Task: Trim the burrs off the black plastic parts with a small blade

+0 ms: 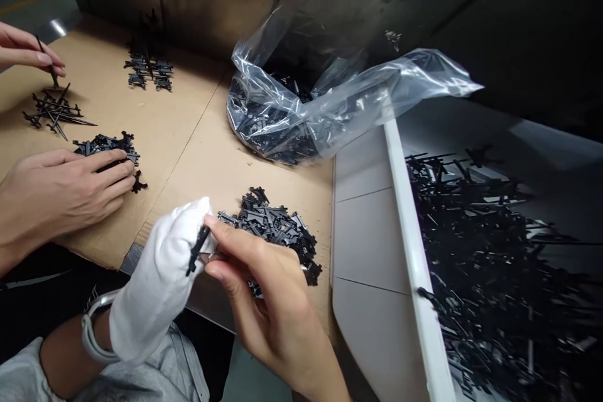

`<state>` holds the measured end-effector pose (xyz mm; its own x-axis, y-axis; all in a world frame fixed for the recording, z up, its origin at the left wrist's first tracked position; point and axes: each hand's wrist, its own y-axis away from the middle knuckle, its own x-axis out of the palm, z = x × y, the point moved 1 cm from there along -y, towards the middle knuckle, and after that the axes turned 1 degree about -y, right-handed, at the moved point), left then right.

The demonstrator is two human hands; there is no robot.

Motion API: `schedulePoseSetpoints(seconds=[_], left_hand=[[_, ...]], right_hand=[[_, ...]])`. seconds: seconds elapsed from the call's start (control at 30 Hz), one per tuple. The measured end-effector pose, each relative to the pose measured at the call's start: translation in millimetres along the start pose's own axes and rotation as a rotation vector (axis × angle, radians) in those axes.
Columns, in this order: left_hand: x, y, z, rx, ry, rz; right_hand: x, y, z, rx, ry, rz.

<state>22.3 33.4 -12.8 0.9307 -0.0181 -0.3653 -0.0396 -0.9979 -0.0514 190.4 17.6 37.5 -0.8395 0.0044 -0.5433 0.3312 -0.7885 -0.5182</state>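
Observation:
My left hand (162,270), in a white glove, is closed around a small black plastic part (198,250) with notched ends. The part sticks out on the side facing my other hand. Bare and pinched, my right hand (268,289) meets the glove at the part. A small shiny sliver (207,256) shows between its thumb and index finger; I cannot make out what it is. Just behind my right hand, a pile of similar black parts (277,229) lies on the cardboard (188,182), partly hidden by the fingers.
At left, a co-worker's hand (80,191) rests on another pile (108,147); a second hand (28,50) pinches a thin black piece over black sprues (56,110). A clear bag (282,119) of parts stands behind. Right is a white bin (409,220) full of black pieces.

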Motion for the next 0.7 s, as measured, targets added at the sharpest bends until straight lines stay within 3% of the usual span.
schedulePoseSetpoints(seconds=[0.1,0.23,0.37,0.57,0.7], left_hand=[[-2.3,1.3,-9.1,0.051,0.05,-0.063],[3.4,6.5,-10.6,0.215,-0.062,-0.132],[8.3,11.0,-6.0,0.247,-0.137,-0.212],[-1.8,4.4,-14.7,0.336,-0.247,-0.107],[-7.4,-0.1,-18.5,0.375,-0.296,-0.1]], right_hand=[[1.3,-0.5,-1.5,-0.013,0.0,-0.012],[2.9,-0.7,-1.1,-0.007,0.011,-0.018],[4.0,-1.6,-0.9,-0.017,0.007,-0.028],[5.0,-2.5,0.1,-0.013,0.009,-0.029],[6.4,-2.3,0.1,-0.017,0.041,-0.037]])
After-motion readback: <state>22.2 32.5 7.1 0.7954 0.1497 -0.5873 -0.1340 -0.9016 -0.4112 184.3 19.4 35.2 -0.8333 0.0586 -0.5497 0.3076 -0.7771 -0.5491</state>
